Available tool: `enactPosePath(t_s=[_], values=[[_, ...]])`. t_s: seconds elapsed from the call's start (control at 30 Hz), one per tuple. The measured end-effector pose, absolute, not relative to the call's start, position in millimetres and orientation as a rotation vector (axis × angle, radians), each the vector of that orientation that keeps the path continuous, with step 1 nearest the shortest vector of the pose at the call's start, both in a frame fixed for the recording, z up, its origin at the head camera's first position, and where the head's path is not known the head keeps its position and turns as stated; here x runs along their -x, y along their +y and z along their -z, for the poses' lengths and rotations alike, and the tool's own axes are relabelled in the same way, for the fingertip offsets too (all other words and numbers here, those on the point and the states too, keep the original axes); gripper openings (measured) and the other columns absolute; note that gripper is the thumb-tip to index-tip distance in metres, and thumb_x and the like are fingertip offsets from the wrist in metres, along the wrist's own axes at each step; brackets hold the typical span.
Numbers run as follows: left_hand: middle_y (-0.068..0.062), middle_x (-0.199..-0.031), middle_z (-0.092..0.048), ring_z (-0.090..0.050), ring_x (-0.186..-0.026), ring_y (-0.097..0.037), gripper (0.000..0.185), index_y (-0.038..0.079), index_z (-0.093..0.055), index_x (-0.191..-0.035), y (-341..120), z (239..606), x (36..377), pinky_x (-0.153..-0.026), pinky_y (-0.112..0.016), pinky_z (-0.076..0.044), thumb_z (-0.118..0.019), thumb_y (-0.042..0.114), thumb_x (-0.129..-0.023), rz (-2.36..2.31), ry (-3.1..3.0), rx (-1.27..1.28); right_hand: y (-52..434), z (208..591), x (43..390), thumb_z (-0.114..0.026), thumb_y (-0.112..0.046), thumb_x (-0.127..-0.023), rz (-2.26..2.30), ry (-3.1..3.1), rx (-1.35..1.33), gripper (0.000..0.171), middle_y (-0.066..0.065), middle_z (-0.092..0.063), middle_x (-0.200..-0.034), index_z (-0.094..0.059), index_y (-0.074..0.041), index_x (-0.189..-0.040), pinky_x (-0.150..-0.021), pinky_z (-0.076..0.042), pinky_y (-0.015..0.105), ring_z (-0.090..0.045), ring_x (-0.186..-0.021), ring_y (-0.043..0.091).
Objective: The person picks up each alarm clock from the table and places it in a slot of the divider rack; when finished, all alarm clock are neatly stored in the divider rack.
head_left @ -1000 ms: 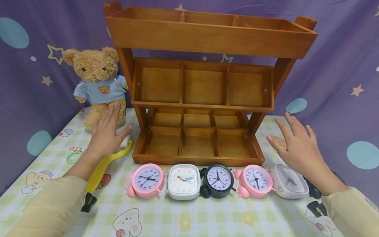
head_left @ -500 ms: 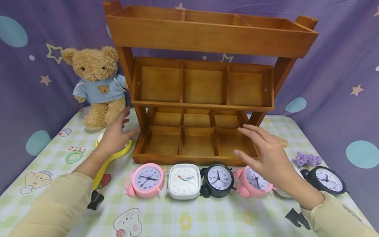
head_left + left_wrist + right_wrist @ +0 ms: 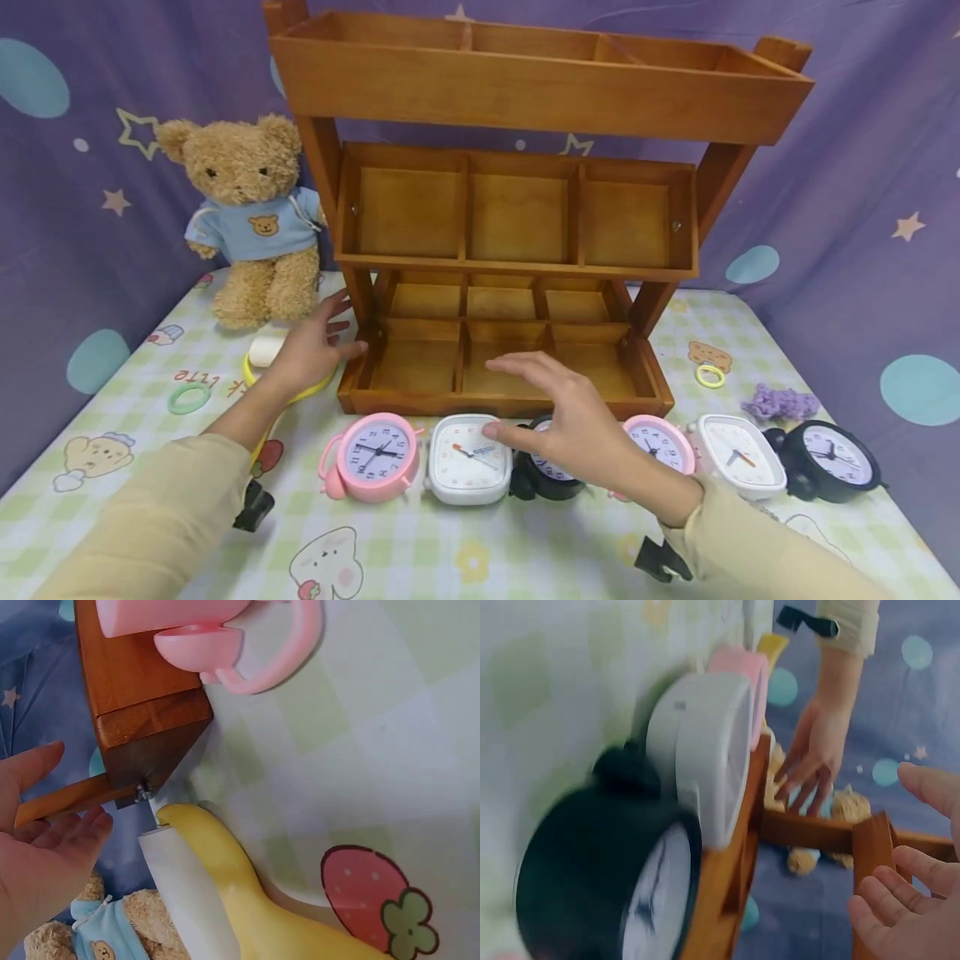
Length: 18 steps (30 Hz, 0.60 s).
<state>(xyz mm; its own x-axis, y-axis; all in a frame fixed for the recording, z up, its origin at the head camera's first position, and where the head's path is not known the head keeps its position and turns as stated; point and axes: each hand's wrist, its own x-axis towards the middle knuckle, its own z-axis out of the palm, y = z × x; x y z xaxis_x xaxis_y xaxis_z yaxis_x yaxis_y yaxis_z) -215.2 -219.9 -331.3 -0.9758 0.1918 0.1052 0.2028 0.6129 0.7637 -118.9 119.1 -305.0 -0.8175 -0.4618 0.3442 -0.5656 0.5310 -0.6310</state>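
Six small alarm clocks stand in a row before a wooden three-tier shelf (image 3: 502, 406): pink (image 3: 372, 452), white square (image 3: 467, 462), black (image 3: 551, 485), pink (image 3: 663, 442), white (image 3: 738, 457), black (image 3: 834, 457). My right hand (image 3: 558, 412) hovers with fingers spread over the first black clock, hiding most of it, its thumb above the white clock; it holds nothing. My left hand (image 3: 318, 342), fingers straight, is at the shelf's lower left corner. In the right wrist view the black clock (image 3: 607, 877) and white clock (image 3: 701, 757) lie below my right hand (image 3: 907, 900).
A teddy bear (image 3: 251, 217) sits left of the shelf. A yellow lint roller (image 3: 247, 907) lies under my left wrist. A green ring (image 3: 187, 398), a yellow ring (image 3: 708, 376) and a purple scrunchie (image 3: 780, 404) lie on the checked cloth. Purple curtain closes the back and sides.
My right hand has swept left from the table's right end to above the first black clock, uncovering the right-hand clocks. My left hand has moved right from the bear to the shelf corner.
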Motion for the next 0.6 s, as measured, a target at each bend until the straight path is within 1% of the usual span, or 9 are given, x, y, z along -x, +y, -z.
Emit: enactPosePath(t_s=[0.2,0.37,0.6], values=[[-0.039,-0.152,-0.034,-0.044,-0.132,-0.055,0.083,-0.009,-0.014,-0.158,-220,336,217,-0.107,-0.059,-0.041,-0.067,-0.002,-0.094,1.361,-2.812,0.363,95,316,120,-0.086,-0.031,-0.083,-1.269,-2.671,-0.966,0.063,-0.003,-0.059,-0.141,-0.062,-0.019,-0.139,-0.101,-0.050,0.050,-0.059,-0.126,0.027],[-0.042,-0.149,-0.035,-0.044,-0.131,-0.057,0.085,-0.010,-0.012,-0.158,-221,339,217,-0.106,-0.060,-0.041,-0.067,-0.001,-0.094,1.378,-2.819,0.370,81,326,124,-0.086,-0.026,-0.083,-1.377,-2.692,-1.018,0.064,0.000,-0.059,-0.141,-0.060,-0.014,-0.140,-0.103,-0.049,0.047,-0.060,-0.124,0.030],[-0.041,-0.149,-0.036,-0.046,-0.131,-0.055,0.082,-0.007,-0.009,-0.159,-219,341,217,-0.107,-0.059,-0.040,-0.063,0.000,-0.097,1.335,-2.866,0.334,58,333,128,-0.086,-0.032,-0.084,-1.358,-2.807,-1.079,0.071,0.002,-0.057,-0.144,-0.056,-0.011,-0.145,-0.103,-0.048,0.045,-0.058,-0.126,0.030]])
